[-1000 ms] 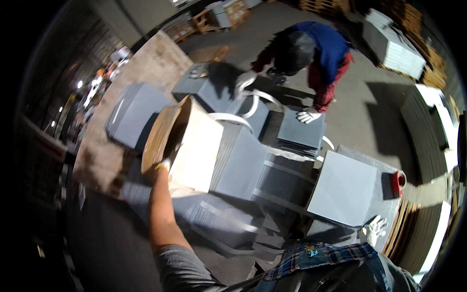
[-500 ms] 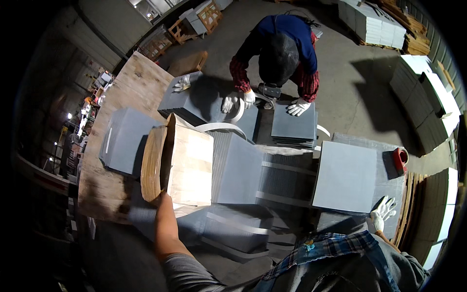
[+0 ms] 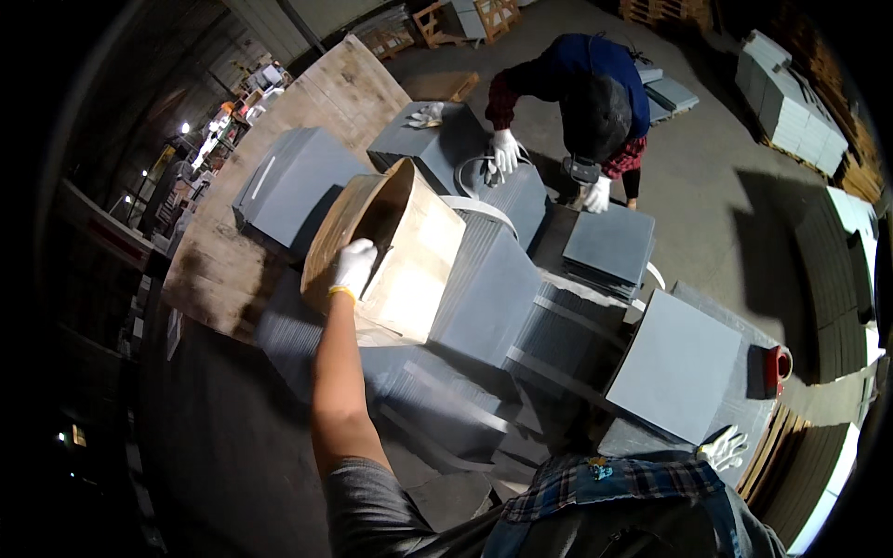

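My left hand [image 3: 355, 267], in a white glove with a yellow cuff, is in the dark gap of a tan bundle of paper or card sheets [image 3: 423, 265]. Its fingers look curled and are partly hidden, so what they hold cannot be made out. The bundle's left part bows outward; its right face is flat and brightly lit. Beneath and beside it stand packed grey tiles or panels [image 3: 488, 288]. My right hand [image 3: 724, 448], also gloved, lies with spread fingers on the near right surface, beside a square light-grey panel [image 3: 674, 367].
Across from me a co-worker [image 3: 600, 102] bends over grey panels, one gloved hand near a white strap loop [image 3: 470, 177] and the other by a small panel stack [image 3: 609, 244]. A red tape dispenser [image 3: 777, 370] sits right. A wooden board [image 3: 321, 98] lies far left.
My left hand has moved up from the bundle's near lower edge into its gap. The co-worker's right hand has shifted from the small stack's top toward its far edge. My view has turned.
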Tool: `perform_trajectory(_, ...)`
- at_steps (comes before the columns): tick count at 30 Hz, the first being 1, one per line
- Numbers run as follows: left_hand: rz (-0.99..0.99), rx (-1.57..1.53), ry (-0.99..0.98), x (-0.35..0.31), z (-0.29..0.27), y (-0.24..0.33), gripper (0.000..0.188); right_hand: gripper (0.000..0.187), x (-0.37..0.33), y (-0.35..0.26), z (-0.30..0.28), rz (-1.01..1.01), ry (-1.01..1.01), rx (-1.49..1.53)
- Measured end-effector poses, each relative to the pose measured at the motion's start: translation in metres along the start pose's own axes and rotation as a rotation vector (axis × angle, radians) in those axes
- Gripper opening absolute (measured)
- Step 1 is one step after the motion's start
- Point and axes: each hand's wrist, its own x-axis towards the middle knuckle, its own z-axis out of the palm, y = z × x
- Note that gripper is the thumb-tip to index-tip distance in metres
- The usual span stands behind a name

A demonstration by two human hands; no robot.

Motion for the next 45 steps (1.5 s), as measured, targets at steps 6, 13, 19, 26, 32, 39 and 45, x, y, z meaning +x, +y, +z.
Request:
perform_trajectory(6,-0.744,0.574,0.131,0.036,-0.006,-0.141,0.043,0.09,-0.018,0.014,0.004,-0.302,-0.157,0.286)
perform_trajectory(13,-0.571,0.86,-0.022,0.029,-0.02,-0.133,0.036,0.03,-0.075,0.038,-0.017,-0.582,-0.066,0.631)
perform_trajectory(19,-0.278,0.845,-0.042,0.051,0.0,-0.105,0.031,0.03,-0.047,0.021,-0.007,-0.253,-0.033,0.28)
perform_trajectory(26,0.119,0.751,0.109,0.019,-0.009,-0.021,0.025,0.03,-0.023,-0.008,-0.016,-0.244,-0.065,0.2)
perform_trajectory(32,0.18,0.661,0.39,-0.021,-0.015,0.044,0.021,0.03,-0.034,-0.018,-0.01,-0.399,-0.125,0.253)
perform_trajectory(39,0.086,0.94,0.464,-0.051,-0.051,0.06,0.046,0.031,-0.023,0.001,0.021,-1.026,-0.494,0.552)
perform_trajectory(45,-0.323,1.206,0.316,-0.028,-0.02,0.059,0.075,0.031,-0.008,0.026,0.075,-1.044,-0.608,0.601)
